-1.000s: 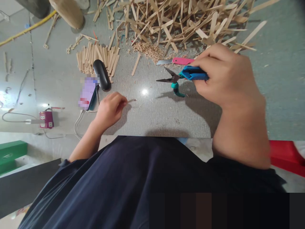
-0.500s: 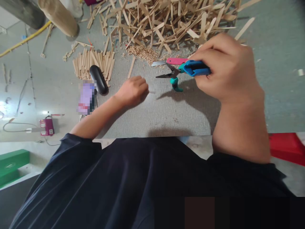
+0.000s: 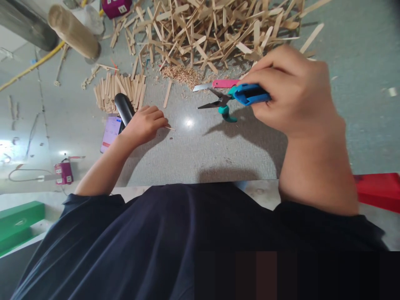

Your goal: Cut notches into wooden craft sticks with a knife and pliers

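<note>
My left hand [image 3: 145,124] is closed on a thin wooden stick [image 3: 170,128], whose pale end sticks out past the fingertips. My right hand [image 3: 290,93] grips a pair of needle-nose pliers [image 3: 221,100] above the table. Their dark jaws point left and stand apart. One teal and black handle hangs free, while a blue piece [image 3: 251,94] shows at the fingers. Beyond the pliers lies a pink-handled knife [image 3: 226,84] with its blade to the left; its right end is hidden by my hand.
A large heap of wooden craft sticks [image 3: 215,35] covers the back, with shavings [image 3: 183,75] before it. At left are a stick pile [image 3: 104,92], a black case [image 3: 124,107] and a phone [image 3: 111,133]. One loose stick [image 3: 168,93] lies mid-table. A tan cylinder [image 3: 73,31] stands back left.
My left hand has moved left, close to the black case and phone, and the thin stick in it now shows more plainly. My right hand still holds the pliers with jaws apart.
</note>
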`<action>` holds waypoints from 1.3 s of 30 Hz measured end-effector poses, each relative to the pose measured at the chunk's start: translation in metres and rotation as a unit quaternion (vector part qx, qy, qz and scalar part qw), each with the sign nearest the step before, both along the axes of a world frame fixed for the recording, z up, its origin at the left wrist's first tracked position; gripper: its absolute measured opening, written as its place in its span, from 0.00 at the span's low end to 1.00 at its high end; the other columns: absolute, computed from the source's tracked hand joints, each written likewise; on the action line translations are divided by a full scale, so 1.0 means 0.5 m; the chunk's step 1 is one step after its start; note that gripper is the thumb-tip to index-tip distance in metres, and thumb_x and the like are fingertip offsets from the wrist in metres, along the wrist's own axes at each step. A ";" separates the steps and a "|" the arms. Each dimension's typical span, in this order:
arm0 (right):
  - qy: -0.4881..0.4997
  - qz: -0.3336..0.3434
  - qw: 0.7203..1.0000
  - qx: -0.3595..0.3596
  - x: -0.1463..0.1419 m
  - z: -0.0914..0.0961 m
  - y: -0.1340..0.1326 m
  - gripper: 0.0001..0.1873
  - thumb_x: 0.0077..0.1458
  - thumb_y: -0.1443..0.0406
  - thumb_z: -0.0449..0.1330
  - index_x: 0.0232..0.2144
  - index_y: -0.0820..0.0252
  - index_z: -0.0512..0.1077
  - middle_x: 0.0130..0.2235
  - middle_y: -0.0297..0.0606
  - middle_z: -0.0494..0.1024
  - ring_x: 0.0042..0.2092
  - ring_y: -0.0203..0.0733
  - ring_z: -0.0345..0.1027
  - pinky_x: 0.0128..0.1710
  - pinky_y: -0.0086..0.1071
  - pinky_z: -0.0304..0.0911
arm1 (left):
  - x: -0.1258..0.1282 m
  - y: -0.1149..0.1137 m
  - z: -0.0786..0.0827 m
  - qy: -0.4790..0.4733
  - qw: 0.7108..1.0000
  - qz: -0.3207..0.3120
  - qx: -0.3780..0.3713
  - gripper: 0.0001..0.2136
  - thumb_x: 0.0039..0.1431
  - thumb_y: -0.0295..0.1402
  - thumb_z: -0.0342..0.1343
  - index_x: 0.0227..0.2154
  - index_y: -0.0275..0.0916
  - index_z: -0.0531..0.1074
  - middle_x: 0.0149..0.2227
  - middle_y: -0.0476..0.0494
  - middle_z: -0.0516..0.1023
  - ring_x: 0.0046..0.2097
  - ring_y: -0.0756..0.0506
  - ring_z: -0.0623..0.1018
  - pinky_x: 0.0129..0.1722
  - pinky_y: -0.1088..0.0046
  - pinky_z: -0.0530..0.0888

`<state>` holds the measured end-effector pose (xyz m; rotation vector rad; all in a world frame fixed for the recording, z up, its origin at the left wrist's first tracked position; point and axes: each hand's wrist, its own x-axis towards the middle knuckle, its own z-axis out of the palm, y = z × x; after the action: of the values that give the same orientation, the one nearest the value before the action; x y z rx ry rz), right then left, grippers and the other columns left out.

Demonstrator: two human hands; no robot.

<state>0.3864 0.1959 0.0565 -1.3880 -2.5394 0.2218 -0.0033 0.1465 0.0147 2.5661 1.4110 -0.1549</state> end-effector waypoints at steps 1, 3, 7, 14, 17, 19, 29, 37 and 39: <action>0.002 0.003 1.000 -0.001 0.000 -0.001 -0.001 0.30 0.73 0.72 0.52 0.64 0.47 0.85 0.65 0.43 0.87 0.61 0.60 0.83 0.54 0.51 0.77 | 0.001 0.002 -0.008 -0.006 1.000 -0.006 -0.005 0.17 0.83 0.36 0.46 0.43 0.46 0.81 0.44 0.38 0.84 0.53 0.35 0.81 0.55 0.52 0.77; 0.009 0.006 1.000 -0.006 0.000 -0.003 -0.003 0.30 0.74 0.72 0.52 0.65 0.46 0.85 0.66 0.43 0.86 0.63 0.60 0.83 0.56 0.51 0.76 | 0.014 0.019 -0.024 -0.021 1.000 -0.016 0.000 0.18 0.83 0.36 0.45 0.42 0.45 0.82 0.44 0.36 0.84 0.54 0.33 0.83 0.56 0.50 0.78; 0.022 0.001 1.000 -0.011 -0.001 -0.001 0.001 0.28 0.73 0.73 0.54 0.63 0.46 0.85 0.68 0.44 0.85 0.67 0.60 0.81 0.61 0.49 0.76 | 0.063 0.082 -0.050 -0.032 0.998 -0.044 0.020 0.18 0.83 0.37 0.47 0.44 0.42 0.83 0.46 0.33 0.85 0.57 0.31 0.83 0.59 0.46 0.79; 0.014 -0.019 1.000 -0.013 -0.001 0.009 0.014 0.29 0.77 0.71 0.51 0.65 0.44 0.84 0.67 0.46 0.86 0.69 0.62 0.81 0.63 0.53 0.77 | 0.143 0.180 -0.053 -0.015 0.995 0.024 0.097 0.16 0.75 0.23 0.49 0.50 0.36 0.84 0.54 0.26 0.87 0.64 0.27 0.84 0.61 0.45 0.79; 0.023 -0.041 0.999 -0.004 0.006 0.006 0.020 0.28 0.78 0.69 0.51 0.66 0.44 0.84 0.69 0.46 0.85 0.71 0.61 0.79 0.62 0.53 0.78 | 0.163 0.142 -0.027 -0.053 0.994 0.018 0.093 0.15 0.74 0.24 0.52 0.49 0.37 0.84 0.53 0.27 0.89 0.60 0.29 0.85 0.57 0.50 0.79; 0.032 -0.063 0.997 0.014 0.013 0.003 0.025 0.27 0.80 0.66 0.50 0.66 0.44 0.83 0.69 0.46 0.84 0.71 0.59 0.78 0.63 0.52 0.77 | 0.187 0.078 -0.010 -0.102 0.992 -0.046 0.055 0.12 0.75 0.25 0.54 0.47 0.38 0.84 0.46 0.33 0.89 0.52 0.34 0.85 0.52 0.55 0.78; 0.077 -0.161 0.976 0.125 0.048 -0.028 0.062 0.19 0.83 0.56 0.50 0.58 0.45 0.80 0.66 0.56 0.84 0.70 0.57 0.77 0.65 0.53 0.73 | 0.348 -0.067 -0.108 -0.158 0.958 -0.230 0.068 0.14 0.84 0.30 0.54 0.44 0.37 0.84 0.42 0.35 0.87 0.40 0.42 0.82 0.43 0.62 0.75; 0.134 -0.192 0.959 0.161 0.074 -0.032 0.086 0.24 0.83 0.48 0.50 0.57 0.49 0.82 0.59 0.55 0.85 0.64 0.59 0.79 0.63 0.52 0.73 | 0.272 0.146 -0.061 -0.129 0.986 0.056 0.084 0.18 0.78 0.24 0.48 0.50 0.33 0.86 0.54 0.23 0.88 0.54 0.34 0.85 0.54 0.53 0.79; 0.128 -0.143 0.977 0.097 0.070 -0.018 0.076 0.22 0.83 0.49 0.51 0.58 0.46 0.82 0.62 0.52 0.86 0.65 0.56 0.78 0.64 0.52 0.72 | 0.226 0.123 -0.043 -0.170 0.978 0.079 0.093 0.17 0.79 0.28 0.49 0.50 0.35 0.86 0.53 0.26 0.89 0.54 0.34 0.86 0.54 0.54 0.80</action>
<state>0.4213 0.2337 0.0472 -1.5151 -2.0665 0.0907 0.1096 0.2078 -0.0068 2.4491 1.5436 0.4409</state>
